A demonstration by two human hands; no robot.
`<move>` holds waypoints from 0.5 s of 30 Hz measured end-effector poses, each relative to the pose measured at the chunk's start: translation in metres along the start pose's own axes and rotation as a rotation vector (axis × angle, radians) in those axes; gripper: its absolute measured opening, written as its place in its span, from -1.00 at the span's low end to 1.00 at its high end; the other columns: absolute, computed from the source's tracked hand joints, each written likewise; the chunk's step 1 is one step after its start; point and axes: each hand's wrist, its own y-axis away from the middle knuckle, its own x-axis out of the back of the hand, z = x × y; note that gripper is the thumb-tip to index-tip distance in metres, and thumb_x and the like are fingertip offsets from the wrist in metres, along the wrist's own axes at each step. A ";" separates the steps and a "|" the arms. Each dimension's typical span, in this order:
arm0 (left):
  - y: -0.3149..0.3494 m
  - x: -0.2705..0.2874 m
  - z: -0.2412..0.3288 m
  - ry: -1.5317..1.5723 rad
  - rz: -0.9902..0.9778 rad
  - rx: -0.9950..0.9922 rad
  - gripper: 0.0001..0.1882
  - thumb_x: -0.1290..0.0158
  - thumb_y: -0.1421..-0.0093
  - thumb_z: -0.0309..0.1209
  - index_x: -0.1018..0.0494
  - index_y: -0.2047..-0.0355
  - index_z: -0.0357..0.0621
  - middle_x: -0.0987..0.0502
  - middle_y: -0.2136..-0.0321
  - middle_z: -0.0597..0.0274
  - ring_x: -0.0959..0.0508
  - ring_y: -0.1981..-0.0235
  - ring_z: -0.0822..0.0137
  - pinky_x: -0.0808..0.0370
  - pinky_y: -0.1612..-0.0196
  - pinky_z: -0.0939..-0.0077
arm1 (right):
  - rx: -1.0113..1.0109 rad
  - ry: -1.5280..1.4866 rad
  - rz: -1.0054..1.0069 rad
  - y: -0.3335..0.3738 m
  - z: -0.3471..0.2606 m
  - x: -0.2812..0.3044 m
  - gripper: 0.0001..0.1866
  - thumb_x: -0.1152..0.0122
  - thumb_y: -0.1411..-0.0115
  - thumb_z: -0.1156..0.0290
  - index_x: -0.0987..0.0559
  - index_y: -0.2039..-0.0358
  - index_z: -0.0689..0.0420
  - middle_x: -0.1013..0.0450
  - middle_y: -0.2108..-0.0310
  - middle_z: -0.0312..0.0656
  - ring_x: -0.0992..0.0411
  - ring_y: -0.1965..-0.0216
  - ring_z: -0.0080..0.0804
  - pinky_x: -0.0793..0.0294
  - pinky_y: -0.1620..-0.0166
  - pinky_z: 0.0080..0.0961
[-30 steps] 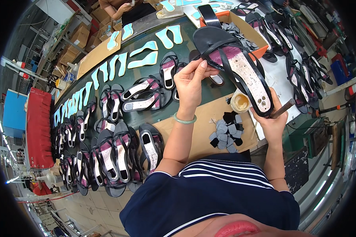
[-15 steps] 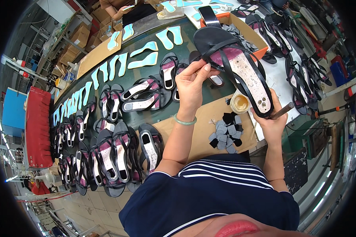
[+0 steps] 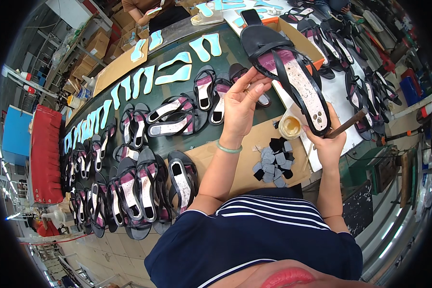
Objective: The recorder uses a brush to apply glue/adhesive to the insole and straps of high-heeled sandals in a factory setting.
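Note:
A black sandal [image 3: 300,79] with crossing straps, a purple front lining and a pale, speckled insole hangs tilted before me, toe up and away. My right hand [image 3: 329,146] grips its heel end from below, along with a brown stick-like handle [image 3: 345,126] whose other end is hidden. At the sandal's left side, my left hand [image 3: 245,98] has its fingertips against the strap and edge, thumb a little apart. Below the heel stands an open jar [image 3: 290,127] with yellowish contents. Grey and black square pads [image 3: 273,162] lie heaped on the cardboard [image 3: 216,165].
Several sandals [image 3: 139,182] crowd the green table [image 3: 177,91] at left; more sandals [image 3: 365,103] lie at right. Light-blue insole pieces [image 3: 141,79] line the table's far side. An orange box [image 3: 302,45] stands behind the held sandal. Another person [image 3: 153,17] is at the far side.
The held sandal has shifted slightly, and the brown handle now points farther up and right. My left hand has loosened from a pinch on the strap, its fingers more spread.

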 end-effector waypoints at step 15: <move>-0.012 0.007 0.026 -0.349 0.078 -0.018 -0.83 -0.16 -0.07 -0.68 -0.40 0.35 -0.37 -0.57 0.44 0.01 -0.64 0.44 0.21 -0.63 0.34 0.46 | 0.079 0.121 -0.062 -0.001 0.005 0.009 -0.20 -0.37 0.13 0.77 -0.27 -0.18 0.39 -0.46 0.06 -0.09 -0.47 0.09 -0.45 -0.47 0.02 -0.54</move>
